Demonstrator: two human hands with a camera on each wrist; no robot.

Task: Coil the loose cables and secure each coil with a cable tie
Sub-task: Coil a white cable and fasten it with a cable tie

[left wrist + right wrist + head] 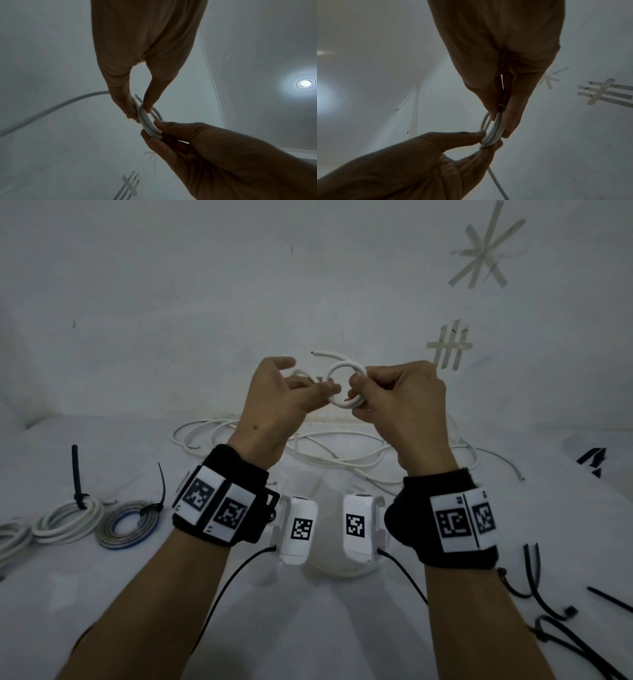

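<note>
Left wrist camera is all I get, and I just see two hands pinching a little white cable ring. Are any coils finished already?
Observer: Yes. In the head view a white round coiled cable lies on the left of the white table, with a black cable tie round it.
Operator: Only that one?
Observer: Right beside it lies a grey-and-blue coiled cable, also tied in black.
Operator: Are there ties left for this one?
Observer: Yes, loose black plastic cable ties lie on the table's right side.
</note>
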